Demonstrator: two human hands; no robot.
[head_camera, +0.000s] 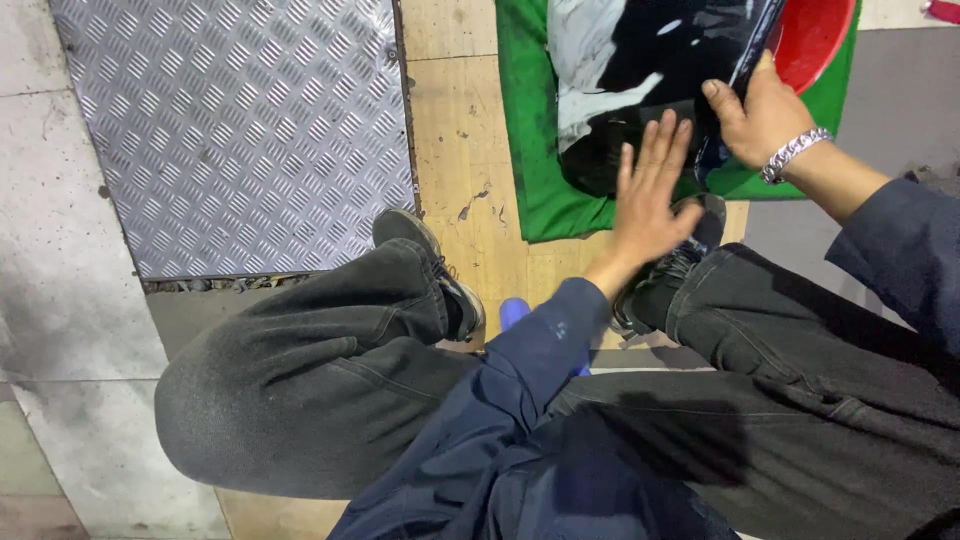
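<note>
Hands first: right hand (765, 115) has its fingers clamped on the edge of a glossy black panel (660, 60), which lies on a green cloth (535, 170) on the floor. Left hand (650, 190) hovers flat, fingers spread apart. I'd keep that edge grip firm, since the slick curved surface looks slippery. Red basin (815, 40) behind, ribbed metal plate (240, 130) alongside.

Two hands: a left hand (650, 195) and a right hand (757, 115). Two shoes, one green cloth (535, 160), one red bowl (815, 40), one glossy black panel (650, 60), one bracelet (795, 152), one ribbed metal plate (240, 130).
</note>
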